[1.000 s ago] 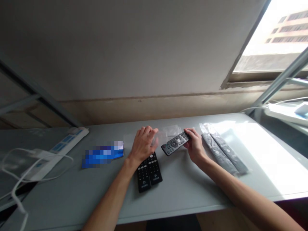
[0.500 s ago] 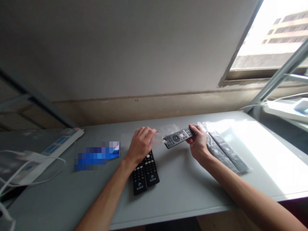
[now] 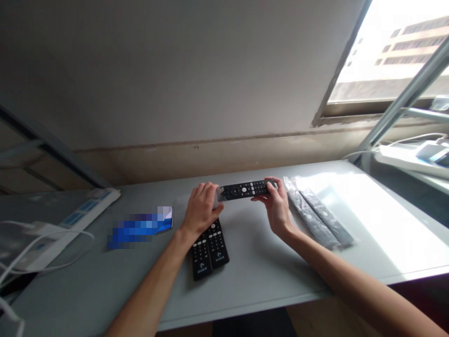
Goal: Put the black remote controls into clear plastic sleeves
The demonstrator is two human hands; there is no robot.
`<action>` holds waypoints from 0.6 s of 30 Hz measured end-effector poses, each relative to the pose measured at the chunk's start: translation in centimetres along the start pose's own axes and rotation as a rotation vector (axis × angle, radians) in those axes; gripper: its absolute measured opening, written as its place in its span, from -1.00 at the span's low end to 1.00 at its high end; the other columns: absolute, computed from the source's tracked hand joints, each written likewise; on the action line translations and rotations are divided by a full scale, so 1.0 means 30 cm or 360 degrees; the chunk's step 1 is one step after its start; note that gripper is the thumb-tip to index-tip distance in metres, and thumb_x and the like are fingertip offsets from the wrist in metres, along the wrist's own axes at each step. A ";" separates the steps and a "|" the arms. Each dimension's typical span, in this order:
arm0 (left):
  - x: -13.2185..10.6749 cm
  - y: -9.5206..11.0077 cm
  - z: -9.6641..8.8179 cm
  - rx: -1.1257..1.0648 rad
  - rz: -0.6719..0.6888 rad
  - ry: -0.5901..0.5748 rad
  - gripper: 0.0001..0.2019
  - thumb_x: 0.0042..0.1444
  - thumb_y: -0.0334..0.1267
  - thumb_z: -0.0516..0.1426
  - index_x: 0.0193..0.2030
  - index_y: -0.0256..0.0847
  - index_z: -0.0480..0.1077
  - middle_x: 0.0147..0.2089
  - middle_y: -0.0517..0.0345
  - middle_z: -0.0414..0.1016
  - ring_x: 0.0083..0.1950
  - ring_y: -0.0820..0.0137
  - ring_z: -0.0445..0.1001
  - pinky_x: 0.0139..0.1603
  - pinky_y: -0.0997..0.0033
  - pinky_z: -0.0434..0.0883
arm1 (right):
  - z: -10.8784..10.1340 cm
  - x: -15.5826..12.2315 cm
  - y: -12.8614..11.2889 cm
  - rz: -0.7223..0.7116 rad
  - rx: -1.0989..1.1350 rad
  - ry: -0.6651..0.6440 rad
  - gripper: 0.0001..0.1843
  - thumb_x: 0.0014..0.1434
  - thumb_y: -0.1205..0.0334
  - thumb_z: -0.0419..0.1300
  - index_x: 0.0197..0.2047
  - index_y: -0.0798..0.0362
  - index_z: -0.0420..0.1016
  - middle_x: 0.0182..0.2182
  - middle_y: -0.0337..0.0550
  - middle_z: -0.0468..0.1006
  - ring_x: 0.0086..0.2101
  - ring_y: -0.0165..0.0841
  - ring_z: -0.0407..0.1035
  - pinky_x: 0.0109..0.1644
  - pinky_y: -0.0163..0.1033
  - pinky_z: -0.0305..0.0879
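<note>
A black remote control (image 3: 244, 190) is held nearly level above the desk by my right hand (image 3: 278, 208), whose thumb and fingers close on its right end. Clear plastic sleeve (image 3: 220, 194) covers the remote's left tip. My left hand (image 3: 200, 208) is closed on that sleeve, its fingers partly hiding it. Below my left hand lie two more black remotes side by side, a left one (image 3: 202, 262) and a right one (image 3: 219, 248); their upper ends are hidden. Right of my right hand, two remotes in clear plastic sleeves (image 3: 312, 215) lie next to each other.
On the left of the grey desk (image 3: 266, 276) lies a phone (image 3: 164, 222), partly pixelated. A white power strip (image 3: 82, 213) with a looping white cable (image 3: 93, 238) is farther left. Metal frame bars flank the desk, and a wall stands behind it.
The held remote has turned from tilted to nearly level and moved left, toward my left hand. Its left end now sits inside the plastic. The view has shifted slightly.
</note>
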State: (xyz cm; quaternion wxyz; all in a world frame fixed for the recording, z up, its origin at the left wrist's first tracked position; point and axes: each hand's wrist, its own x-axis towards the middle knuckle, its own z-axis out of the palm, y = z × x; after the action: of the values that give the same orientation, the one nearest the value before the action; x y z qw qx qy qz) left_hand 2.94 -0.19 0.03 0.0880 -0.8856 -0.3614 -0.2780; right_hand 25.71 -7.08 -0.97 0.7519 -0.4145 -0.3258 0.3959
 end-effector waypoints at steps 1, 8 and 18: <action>0.001 -0.010 -0.003 0.0011 -0.0021 0.0033 -0.70 0.29 -0.20 0.21 0.11 -0.23 0.37 0.05 -0.12 0.52 0.09 0.01 0.40 0.08 0.06 0.36 | 0.008 -0.013 -0.002 -0.0020 -0.0027 -0.0055 -0.68 0.31 -0.05 0.26 0.02 -0.11 0.35 -0.20 -0.26 0.42 -0.25 -0.35 0.44 -0.21 -0.16 0.61; 0.010 -0.005 -0.028 0.0079 0.0082 0.0140 -0.86 0.28 -0.39 0.17 -0.04 -0.18 0.41 -0.11 -0.02 0.54 -0.03 0.07 0.41 -0.01 0.12 0.34 | 0.043 -0.076 -0.013 -0.0329 -0.0442 -0.0269 -0.76 0.46 0.02 0.12 0.10 -0.09 0.27 -0.19 -0.19 0.44 -0.26 -0.34 0.45 -0.19 -0.18 0.57; -0.001 0.100 -0.056 -0.0049 0.0434 0.0295 -0.81 0.44 -0.40 -0.01 0.06 -0.26 0.40 -0.18 -0.02 0.53 -0.15 0.17 0.41 -0.11 0.18 0.33 | 0.050 -0.165 -0.019 -0.0962 -0.1205 -0.0785 -0.72 0.44 0.30 0.08 0.18 -0.07 0.26 -0.18 -0.09 0.64 -0.35 -0.31 0.52 -0.24 -0.20 0.48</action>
State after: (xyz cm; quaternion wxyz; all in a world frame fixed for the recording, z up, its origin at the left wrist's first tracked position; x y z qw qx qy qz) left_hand 4.28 -2.99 1.55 0.1443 -0.8983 -0.2240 -0.3494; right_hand 22.32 -11.00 -0.61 0.5315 -0.4389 -0.7172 0.1025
